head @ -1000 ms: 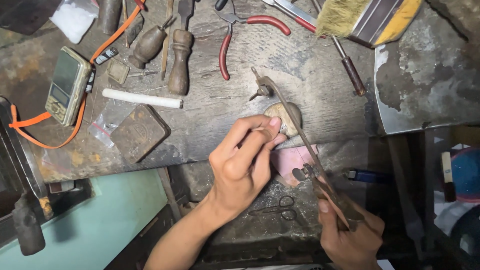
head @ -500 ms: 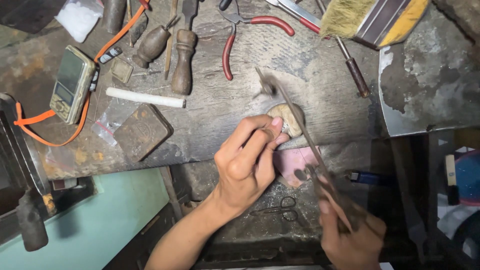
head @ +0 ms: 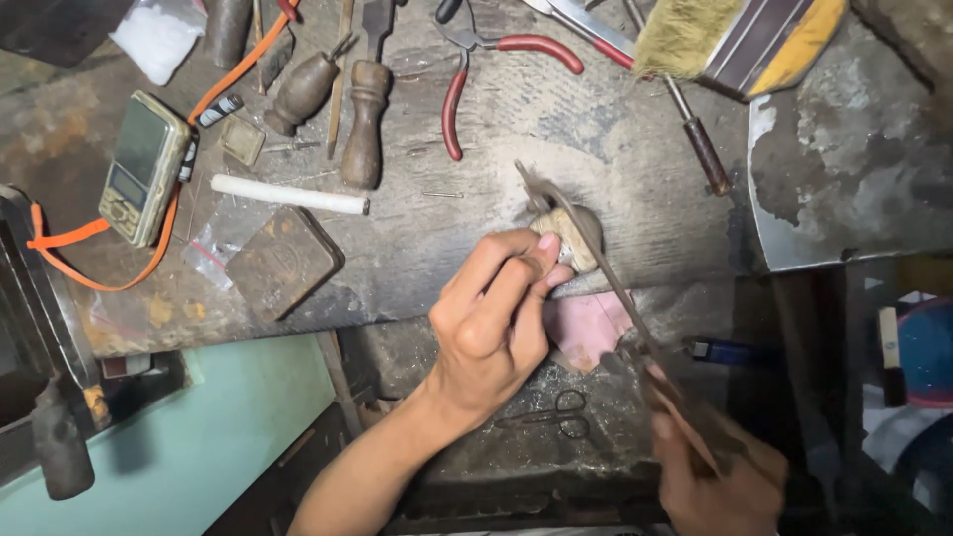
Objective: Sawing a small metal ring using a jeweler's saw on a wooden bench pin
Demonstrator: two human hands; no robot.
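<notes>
While the wooden bench (head: 417,258) fills the upper part of the view, everything here is placed against the small pale block (head: 568,238) at its front edge. Far left of the block lies a pocket scale (head: 144,167) with an orange strap (head: 89,283) looped round it. Nearer, still left of the block, a white stick (head: 290,196) lies flat, with a dark square tin (head: 283,261) just below it. Up and left of the block, wooden tool handles (head: 363,121) lie side by side. Above the block, red-handled pliers (head: 496,69) rest with handles spread. The left hand (head: 491,318) comes up from below the block, fingers curled shut, thumb and fingertips pinching the block and pressing it to the bench edge. Directly below the block a pink cloth (head: 591,328) hangs, and lower down small scissors (head: 556,415) lie among dust. A long thin file (head: 606,278) crosses the block's right side, touching it, and slants down to the right. The right hand (head: 710,476), well below and right of the block, is closed round the file's lower end; it is blurred. Up and right of the block lies a broad brush (head: 740,35) with yellowish bristles. Right of the block sits a grey metal plate (head: 844,179).
</notes>
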